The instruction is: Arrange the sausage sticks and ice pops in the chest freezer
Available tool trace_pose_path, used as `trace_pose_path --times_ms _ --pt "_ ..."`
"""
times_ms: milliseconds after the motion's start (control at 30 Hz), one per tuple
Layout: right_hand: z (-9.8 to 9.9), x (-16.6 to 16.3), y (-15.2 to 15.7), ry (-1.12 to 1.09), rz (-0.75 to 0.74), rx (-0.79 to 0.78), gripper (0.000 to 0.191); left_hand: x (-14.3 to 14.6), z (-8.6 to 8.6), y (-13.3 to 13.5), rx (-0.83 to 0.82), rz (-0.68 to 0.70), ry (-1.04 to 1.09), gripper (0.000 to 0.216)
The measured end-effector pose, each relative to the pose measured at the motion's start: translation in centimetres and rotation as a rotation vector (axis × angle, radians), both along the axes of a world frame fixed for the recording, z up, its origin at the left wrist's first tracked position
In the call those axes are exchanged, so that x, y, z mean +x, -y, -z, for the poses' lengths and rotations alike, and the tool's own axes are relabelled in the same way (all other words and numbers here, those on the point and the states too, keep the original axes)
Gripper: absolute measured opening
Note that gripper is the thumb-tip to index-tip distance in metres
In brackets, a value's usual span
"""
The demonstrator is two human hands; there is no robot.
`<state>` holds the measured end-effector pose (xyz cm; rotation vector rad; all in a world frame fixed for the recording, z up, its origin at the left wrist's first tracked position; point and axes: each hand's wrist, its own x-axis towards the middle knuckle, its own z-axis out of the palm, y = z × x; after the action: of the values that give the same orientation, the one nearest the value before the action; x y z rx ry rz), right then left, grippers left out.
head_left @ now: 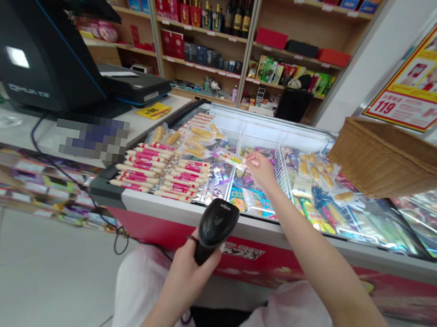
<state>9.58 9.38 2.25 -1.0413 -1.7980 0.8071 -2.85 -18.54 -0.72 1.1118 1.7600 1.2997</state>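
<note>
My left hand is closed round the handle of a black barcode scanner, held upright in front of the chest freezer. My right hand reaches into the freezer with its fingers pinched on a small clear packet with yellow and pink print, held just above the frozen goods. Rows of red-and-white wrapped sticks lie in the freezer's left part, with packs of corn behind them.
A wicker basket stands on the freezer's right side. A black till screen and a printer sit on the white counter at left, with a cable hanging down. Shelves of bottles and boxes line the back wall.
</note>
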Motion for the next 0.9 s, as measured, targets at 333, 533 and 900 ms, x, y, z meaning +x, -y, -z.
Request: trace_pose_path --times_ms 333,533,900 --pt "0.3 3.2 3.3 -0.338 -0.147 -0.230 0.024 0.1 -0.3 -0.7 -0.019 0.054 -0.003 0.045" --pt "-0.2 3.0 3.9 -0.375 -0.171 -0.273 0.030 0.4 -1.2 -1.2 -0.011 -0.044 -0.039 0.042" --pt "0.1 3.0 3.8 -0.362 -0.181 -0.241 0.034 -0.1 -1.0 -1.4 0.004 -0.080 -0.059 0.038"
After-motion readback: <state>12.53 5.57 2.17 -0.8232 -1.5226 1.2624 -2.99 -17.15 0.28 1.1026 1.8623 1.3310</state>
